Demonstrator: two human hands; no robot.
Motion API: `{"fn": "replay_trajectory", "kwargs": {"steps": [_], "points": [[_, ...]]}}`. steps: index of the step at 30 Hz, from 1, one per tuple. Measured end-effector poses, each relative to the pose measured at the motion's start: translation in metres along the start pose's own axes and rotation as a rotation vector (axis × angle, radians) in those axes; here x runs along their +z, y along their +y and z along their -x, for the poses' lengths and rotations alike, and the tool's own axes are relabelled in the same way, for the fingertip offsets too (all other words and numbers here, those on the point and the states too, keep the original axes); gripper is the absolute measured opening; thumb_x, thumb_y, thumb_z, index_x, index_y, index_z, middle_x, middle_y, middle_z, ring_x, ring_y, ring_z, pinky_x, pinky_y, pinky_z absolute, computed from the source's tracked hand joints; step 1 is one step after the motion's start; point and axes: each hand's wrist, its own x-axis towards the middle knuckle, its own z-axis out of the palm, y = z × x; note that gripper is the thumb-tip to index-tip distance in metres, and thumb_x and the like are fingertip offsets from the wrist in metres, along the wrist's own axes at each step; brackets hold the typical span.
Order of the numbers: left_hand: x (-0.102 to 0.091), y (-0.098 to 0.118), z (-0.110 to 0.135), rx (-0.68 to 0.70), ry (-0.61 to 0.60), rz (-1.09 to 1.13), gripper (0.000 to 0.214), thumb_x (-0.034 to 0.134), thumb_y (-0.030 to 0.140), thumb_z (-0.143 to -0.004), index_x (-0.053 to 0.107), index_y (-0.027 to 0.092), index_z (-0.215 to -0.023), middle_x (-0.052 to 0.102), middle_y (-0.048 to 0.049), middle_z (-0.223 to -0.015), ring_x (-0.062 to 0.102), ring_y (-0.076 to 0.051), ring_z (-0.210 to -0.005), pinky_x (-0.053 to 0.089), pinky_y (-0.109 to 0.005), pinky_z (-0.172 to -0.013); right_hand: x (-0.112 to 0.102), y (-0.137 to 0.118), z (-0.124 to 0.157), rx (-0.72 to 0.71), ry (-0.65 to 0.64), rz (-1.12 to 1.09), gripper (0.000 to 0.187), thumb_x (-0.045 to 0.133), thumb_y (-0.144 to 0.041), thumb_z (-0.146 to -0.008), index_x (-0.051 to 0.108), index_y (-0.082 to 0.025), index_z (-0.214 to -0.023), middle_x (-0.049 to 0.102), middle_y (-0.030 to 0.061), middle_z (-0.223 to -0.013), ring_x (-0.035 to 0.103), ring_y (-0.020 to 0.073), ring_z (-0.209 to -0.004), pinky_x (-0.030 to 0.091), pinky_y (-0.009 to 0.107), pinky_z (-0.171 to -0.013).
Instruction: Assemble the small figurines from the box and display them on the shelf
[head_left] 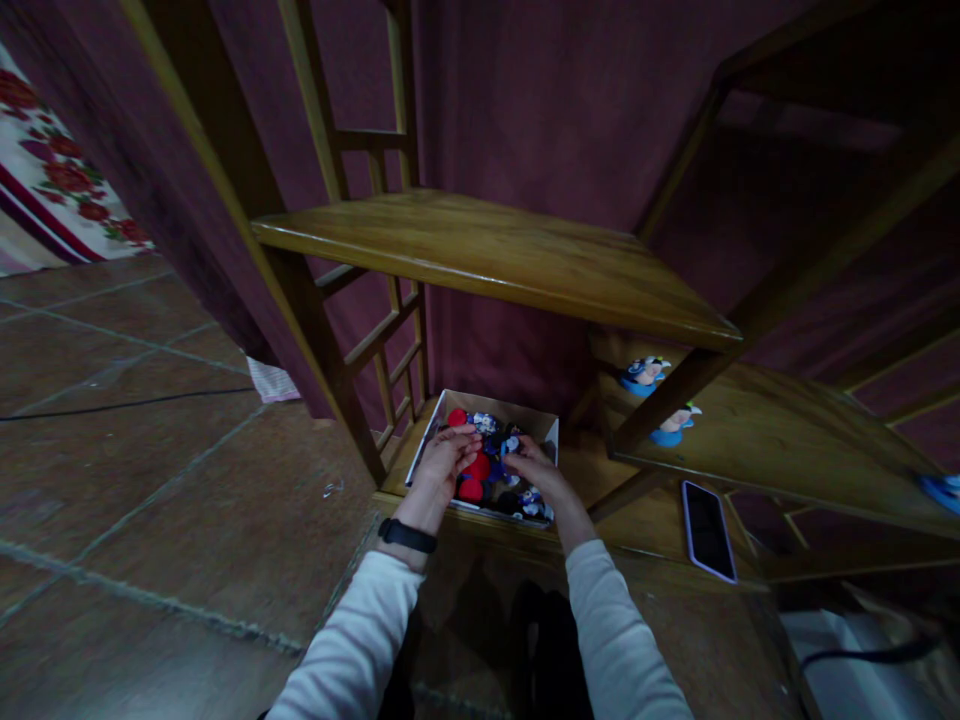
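A shallow white box (556,430) full of small red, blue, black and white figurines stands on the lowest wooden shelf. My left hand (448,456), with a black band on its wrist, is over the left part of the box. Its fingers are loosely bent and apart, with nothing visible between them. At the right side of the box, my right hand (534,464) has its fingertips on a small light-blue and white figurine (511,445). Red round pieces (472,488) lie between and below my hands. Details of the pieces are dim and small.
A wooden shelf board (480,240) juts out above the box. Two figurines with blue bases, one farther back (643,375) and one nearer (673,425), stand on the right shelf behind a slanting post. A phone (709,530) lies on the low shelf at right.
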Motion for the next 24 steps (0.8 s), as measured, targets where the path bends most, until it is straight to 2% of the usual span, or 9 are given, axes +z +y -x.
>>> {"fn": "replay_trajectory", "kwargs": {"steps": [4,8,12,16,20,24], "points": [[0.003,-0.006,0.001,-0.008,0.017,-0.067,0.019,0.061,0.012,-0.064,0.065,0.013,-0.082,0.068,-0.0066,-0.076,0.062,-0.011,-0.065,0.047,-0.022,-0.062,0.003,-0.01,0.008,0.049,-0.115,-0.313,0.045,0.065,-0.025,-0.059,0.052,-0.024,-0.102,0.061,-0.0008,-0.091,0.059,0.016,-0.084,0.049,0.032,-0.077],[0.009,-0.018,0.002,-0.054,-0.029,-0.147,0.023,0.066,0.017,-0.064,0.065,0.015,-0.087,0.067,-0.0054,-0.077,0.061,-0.013,-0.068,0.048,-0.027,-0.065,0.006,-0.016,0.011,0.001,-0.16,-0.41,0.044,0.07,-0.024,-0.055,0.055,-0.023,-0.097,0.062,-0.001,-0.092,0.059,0.0162,-0.087,0.048,0.033,-0.08],[0.011,-0.031,0.0,-0.06,-0.086,-0.175,0.032,0.074,0.025,-0.062,0.065,0.015,-0.091,0.066,-0.0064,-0.082,0.062,-0.016,-0.073,0.05,-0.031,-0.068,0.008,-0.015,0.01,-0.041,-0.181,-0.359,0.047,0.071,-0.022,-0.055,0.056,-0.024,-0.099,0.063,-0.0028,-0.085,0.059,0.0154,-0.08,0.047,0.031,-0.077],[0.009,-0.038,-0.004,-0.004,-0.136,-0.173,0.039,0.078,0.018,-0.054,0.065,0.014,-0.092,0.065,-0.0044,-0.075,0.061,-0.015,-0.067,0.05,-0.03,-0.067,0.005,-0.014,0.008,-0.058,-0.189,-0.307,0.047,0.071,-0.02,-0.054,0.058,-0.022,-0.099,0.064,-0.0028,-0.081,0.059,0.0153,-0.076,0.047,0.029,-0.074],[0.01,-0.042,-0.012,0.179,-0.136,-0.203,0.042,0.078,0.011,-0.048,0.066,0.014,-0.088,0.064,-0.0011,-0.071,0.059,-0.013,-0.065,0.049,-0.028,-0.068,0.002,-0.009,0.002,-0.088,-0.172,-0.258,0.044,0.068,-0.023,-0.058,0.059,-0.022,-0.101,0.065,-0.0009,-0.085,0.059,0.0164,-0.077,0.047,0.031,-0.075],[0.013,-0.038,-0.016,0.319,-0.077,-0.302,0.043,0.074,0.0,-0.045,0.066,0.019,-0.083,0.066,-0.0007,-0.076,0.061,-0.017,-0.077,0.047,-0.03,-0.078,-0.003,0.004,-0.005,-0.128,-0.055,-0.017,0.036,0.061,-0.018,-0.062,0.061,-0.022,-0.098,0.066,-0.0008,-0.088,0.059,0.0172,-0.085,0.046,0.033,-0.083]]}}
